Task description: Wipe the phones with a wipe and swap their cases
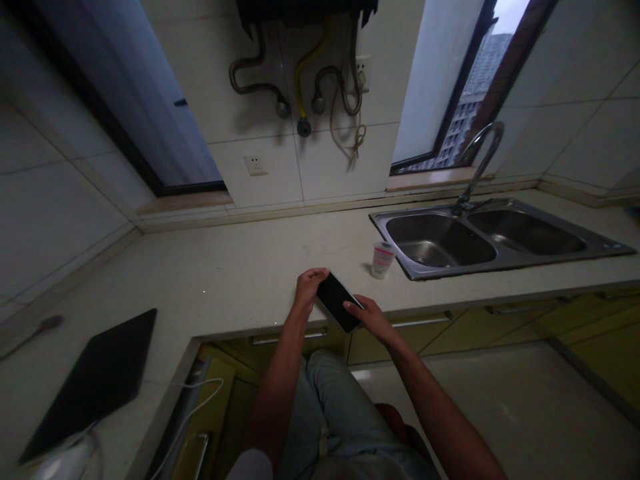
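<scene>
Over the countertop, left hand and right hand grip a black-screened, white-edged smartphone.

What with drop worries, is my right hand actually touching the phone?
Touching: the head view shows the right hand with its fingers on the edge of the phone.

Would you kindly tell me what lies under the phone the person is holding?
The pale countertop and its front edge show around the phone; the patch directly beneath it is covered.
</scene>
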Demonstrator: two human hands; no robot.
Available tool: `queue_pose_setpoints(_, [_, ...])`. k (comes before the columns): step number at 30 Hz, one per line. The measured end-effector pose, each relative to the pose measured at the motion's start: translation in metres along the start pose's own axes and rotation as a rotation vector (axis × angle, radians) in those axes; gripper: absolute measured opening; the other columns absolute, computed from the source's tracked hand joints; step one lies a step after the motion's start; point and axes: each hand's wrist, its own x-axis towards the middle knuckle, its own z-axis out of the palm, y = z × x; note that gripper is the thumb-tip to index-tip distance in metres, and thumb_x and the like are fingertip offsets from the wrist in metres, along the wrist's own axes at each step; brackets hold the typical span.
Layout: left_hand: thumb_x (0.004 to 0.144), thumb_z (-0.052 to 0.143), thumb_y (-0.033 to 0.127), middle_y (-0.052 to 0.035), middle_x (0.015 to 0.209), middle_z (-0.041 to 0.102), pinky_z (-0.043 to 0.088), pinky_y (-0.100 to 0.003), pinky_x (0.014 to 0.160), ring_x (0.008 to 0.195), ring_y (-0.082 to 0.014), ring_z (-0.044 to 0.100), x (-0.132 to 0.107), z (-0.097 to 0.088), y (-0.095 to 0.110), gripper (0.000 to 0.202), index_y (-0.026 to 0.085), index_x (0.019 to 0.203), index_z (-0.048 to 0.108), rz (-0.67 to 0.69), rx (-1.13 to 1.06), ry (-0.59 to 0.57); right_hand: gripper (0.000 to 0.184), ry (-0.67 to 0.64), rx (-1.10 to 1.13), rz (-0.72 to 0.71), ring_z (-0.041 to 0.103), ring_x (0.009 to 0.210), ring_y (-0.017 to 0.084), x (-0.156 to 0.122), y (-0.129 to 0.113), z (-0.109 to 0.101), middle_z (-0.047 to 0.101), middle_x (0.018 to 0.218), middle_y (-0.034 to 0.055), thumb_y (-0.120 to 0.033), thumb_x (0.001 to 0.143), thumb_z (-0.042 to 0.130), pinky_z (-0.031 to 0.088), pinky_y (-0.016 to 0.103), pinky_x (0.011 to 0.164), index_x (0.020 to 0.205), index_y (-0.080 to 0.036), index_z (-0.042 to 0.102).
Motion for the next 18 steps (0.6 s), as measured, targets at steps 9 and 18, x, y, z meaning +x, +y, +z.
queue_pose_setpoints(9, [0.057, 0.089, 0.043, -0.0076, 0.105, 0.068, 0.053, -0.034, 0.075, 0.087, -0.0195, 0.067, -0.031, 0.016, -0.019, 0.069, 0.021, 0.112, 0.055, -0.264, -0.194, -0.151, 0.038, 0.307, -0.113, -0.028, 0.058, 0.077, 0.023, 0.012, 0.0, 0.007, 0.067, 0.08, 0.0053, -0.054, 0.081, 0.057, 0.044, 0.032, 0.069, 0.089, -0.018, 0.064])
queue_pose_setpoints(18, [0.052, 0.088, 0.035, 0.0015, 0.078, 0.064, 0.046, -0.026, 0.063, 0.066, -0.0142, 0.061, -0.014, 0.029, -0.026, 0.063, 0.017, 0.103, 0.054, -0.186, -0.079, 0.098, 0.042, -0.031, -0.238, -0.185, 0.057, 0.078, 0.02, 0.008, -0.028, 0.001, 0.066, 0.09, 0.0042, -0.046, 0.08, 0.066, 0.043, 0.032, 0.075, 0.112, -0.018, 0.066])
